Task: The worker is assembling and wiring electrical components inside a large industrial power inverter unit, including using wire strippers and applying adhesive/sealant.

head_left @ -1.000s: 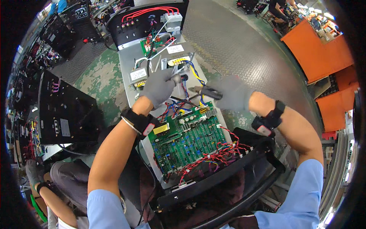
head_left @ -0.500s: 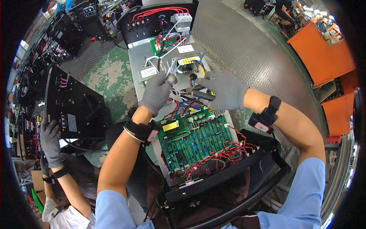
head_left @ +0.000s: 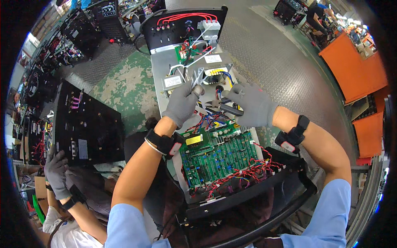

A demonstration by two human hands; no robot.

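Note:
My left hand [head_left: 182, 104], in a grey glove, is closed in a pinch around a small bunch of pale narrow strips [head_left: 198, 77]. They look like cable ties, though their kind is not certain. My gloved right hand [head_left: 254, 104] grips a pair of black-handled pliers [head_left: 231, 109], jaws pointing left toward my left hand. Both hands hover over the middle of an opened machine chassis. Below them lies a green circuit board [head_left: 221, 155] with red wires [head_left: 244, 171] along its near edge. Just beyond is a transformer [head_left: 215, 77] with yellow and blue leads.
A black panel [head_left: 186, 29] with red cables stands at the chassis's far end. On the left, a co-worker's gloved hand [head_left: 57, 171] rests by another black machine [head_left: 89, 128]. Orange cabinets [head_left: 351, 68] stand at right. A black handle bar [head_left: 264, 223] crosses the near side.
The whole scene has shifted slightly right and down in the view. Both hands keep their grips, over the same part of the chassis. The co-worker's hand has slid a little lower along the neighbouring machine.

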